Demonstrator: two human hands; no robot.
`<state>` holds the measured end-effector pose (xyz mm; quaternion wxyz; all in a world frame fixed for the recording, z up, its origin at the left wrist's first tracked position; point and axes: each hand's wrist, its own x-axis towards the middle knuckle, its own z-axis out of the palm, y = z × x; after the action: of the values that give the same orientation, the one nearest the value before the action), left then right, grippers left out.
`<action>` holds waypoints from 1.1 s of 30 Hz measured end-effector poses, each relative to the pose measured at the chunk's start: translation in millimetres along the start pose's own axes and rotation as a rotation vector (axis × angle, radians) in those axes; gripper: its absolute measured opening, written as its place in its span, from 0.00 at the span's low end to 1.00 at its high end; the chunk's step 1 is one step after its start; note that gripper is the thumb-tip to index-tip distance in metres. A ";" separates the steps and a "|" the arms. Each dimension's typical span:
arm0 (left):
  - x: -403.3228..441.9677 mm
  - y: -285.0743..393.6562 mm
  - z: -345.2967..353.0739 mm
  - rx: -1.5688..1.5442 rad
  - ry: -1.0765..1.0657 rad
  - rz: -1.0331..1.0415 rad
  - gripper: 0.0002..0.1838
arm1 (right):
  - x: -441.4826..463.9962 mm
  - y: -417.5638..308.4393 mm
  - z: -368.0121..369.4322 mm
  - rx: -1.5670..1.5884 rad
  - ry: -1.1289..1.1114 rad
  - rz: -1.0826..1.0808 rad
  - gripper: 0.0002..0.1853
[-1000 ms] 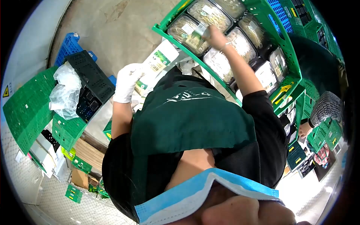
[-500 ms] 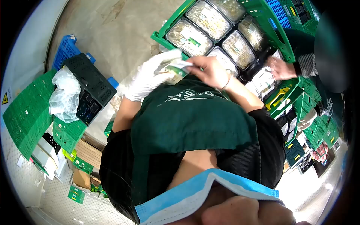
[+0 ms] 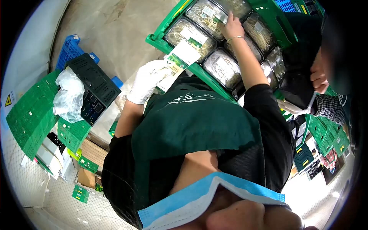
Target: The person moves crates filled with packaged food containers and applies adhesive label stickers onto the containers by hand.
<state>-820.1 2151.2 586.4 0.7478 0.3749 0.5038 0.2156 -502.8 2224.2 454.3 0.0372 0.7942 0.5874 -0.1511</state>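
Note:
My left hand [image 3: 147, 81], in a white glove, is closed on a stack of green-and-white printed labels [image 3: 178, 63] just outside the crate's near rim. Bare, with a band at its wrist, my right hand [image 3: 233, 29] reaches over the crate. Its fingers are at the edge of a green-and-white label [image 3: 217, 24] lying against the clear lid of a tray of bean sprouts [image 3: 201, 12]. Beside that tray, another sprout tray [image 3: 184, 32] carries a green-and-white label. Several more black-based sprout trays [image 3: 222, 68] fill the green crate [image 3: 163, 43].
At the right a co-worker's hands [image 3: 318, 74] handle black trays [image 3: 297, 90] at the crate's end. To the left stands a black crate [image 3: 92, 78] beside a crumpled clear plastic bag [image 3: 69, 96] and a blue crate [image 3: 69, 50]. Green crates [image 3: 320, 128] are stacked at the right.
My right hand has left the labels by my left hand and moved up and right, bringing a label to a sprout tray. The co-worker's hand has moved right, with black trays now held.

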 end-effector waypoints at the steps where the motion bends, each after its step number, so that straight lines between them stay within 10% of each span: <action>1: 0.3 1.8 4.2 -0.022 0.023 0.057 0.14 | -12.7 -7.1 -10.5 0.002 0.001 0.001 0.34; 3: 3.0 5.6 13.8 -0.017 0.070 0.110 0.15 | -43.6 -21.8 -36.3 0.228 0.088 -0.206 0.37; 6: 9.7 13.9 24.7 0.104 0.016 0.165 0.15 | -107.9 -53.8 -85.8 1.274 -0.642 -0.509 0.20; 8: 14.0 24.2 19.8 0.208 -0.115 -0.041 0.12 | -128.5 -68.0 -107.8 0.785 -0.323 -0.582 0.10; 10: 15.1 40.1 42.6 0.030 0.007 0.177 0.09 | -134.9 -77.4 -102.2 0.972 -0.356 -0.583 0.10; 11: 19.4 31.0 33.7 0.474 0.012 0.393 0.08 | -137.3 -81.5 -104.4 0.969 -0.314 -0.566 0.10; 16: 34.6 13.6 37.9 0.804 0.069 0.386 0.06 | -64.2 -38.9 -115.1 0.654 -0.114 -0.201 0.11; 18: 34.8 5.7 23.8 0.500 0.005 0.394 0.07 | 19.2 11.9 -96.6 0.301 0.085 -0.166 0.15; 22: 24.2 13.5 14.7 0.079 0.146 -0.082 0.12 | 101.2 47.7 -53.0 0.128 -0.222 0.152 0.31; 24: 19.7 17.3 10.6 0.056 -0.023 0.010 0.15 | 132.8 99.9 52.2 -0.183 0.236 0.051 0.36; 26: 17.6 17.6 8.1 0.012 -0.103 -0.035 0.16 | 65.7 23.2 -44.7 -0.001 0.101 0.177 0.39; 30: 18.6 18.6 32.7 -0.274 0.026 -0.067 0.17 | 4.0 3.6 20.4 -0.002 0.178 -0.362 0.30; 33: 25.0 7.1 37.6 0.065 0.058 -0.006 0.13 | -22.0 8.4 23.9 0.021 0.175 -0.238 0.36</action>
<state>-775.2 2160.2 585.1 0.7209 0.3909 0.5332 0.2077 -505.4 2195.7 436.8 -0.0404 0.7294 0.6768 -0.0908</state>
